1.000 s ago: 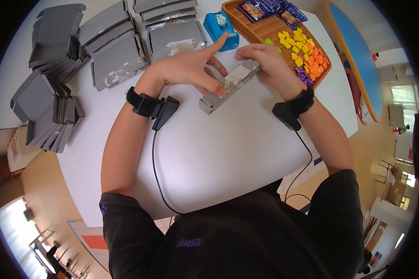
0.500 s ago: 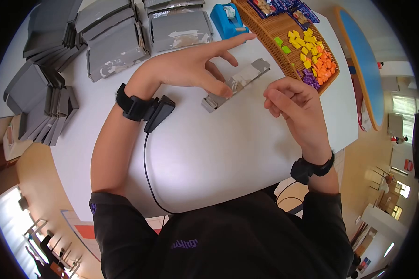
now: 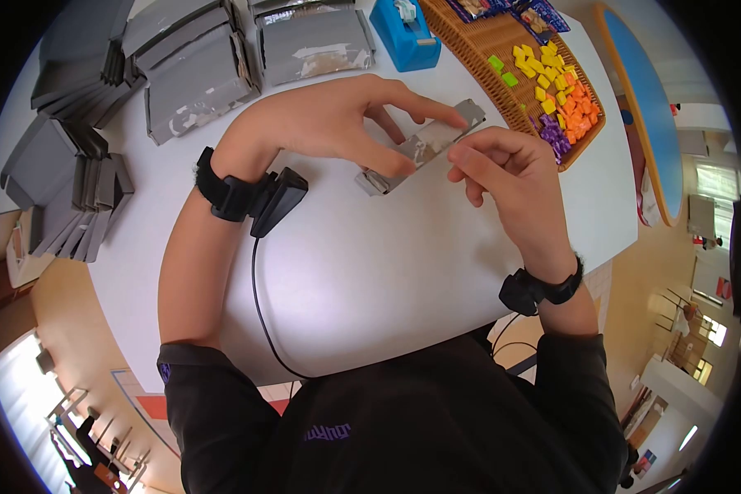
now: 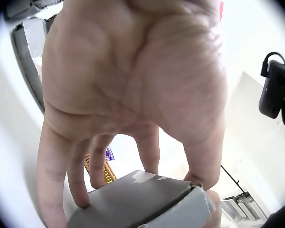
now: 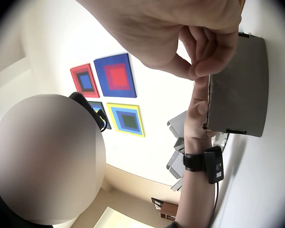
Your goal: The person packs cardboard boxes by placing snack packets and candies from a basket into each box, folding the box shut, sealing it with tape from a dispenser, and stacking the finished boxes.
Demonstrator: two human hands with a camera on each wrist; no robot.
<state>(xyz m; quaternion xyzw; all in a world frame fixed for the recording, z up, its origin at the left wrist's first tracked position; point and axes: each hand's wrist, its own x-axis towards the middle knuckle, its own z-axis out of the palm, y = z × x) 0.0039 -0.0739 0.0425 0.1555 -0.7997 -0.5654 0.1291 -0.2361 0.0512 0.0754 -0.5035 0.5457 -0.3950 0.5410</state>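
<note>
A flat grey cardboard box (image 3: pixel 430 146) stands on its narrow side on the white table, its upper edge scuffed with torn, pale patches. My left hand (image 3: pixel 325 123) arches over it and grips it, thumb at the near side and fingers on the far side, as the left wrist view shows around the box (image 4: pixel 137 199). At the box's right part is my right hand (image 3: pixel 514 177), its thumb and index fingertips pressed together. Those fingertips (image 5: pixel 202 70) sit right at the box's edge in the right wrist view, with nothing visible between them.
Several closed grey boxes (image 3: pixel 193 78) lie at the back left, beside stacked open boxes (image 3: pixel 53 169). A blue tape dispenser (image 3: pixel 407 41) stands behind the hands. To its right, a wicker basket (image 3: pixel 465 53) holds yellow, orange, purple and green pieces (image 3: pixel 543 99) and blue packets (image 3: pixel 543 23).
My right hand pulled away from the box toward me, then came back to its edge. The left hand kept its hold, its index finger lowering onto the box's far end.
</note>
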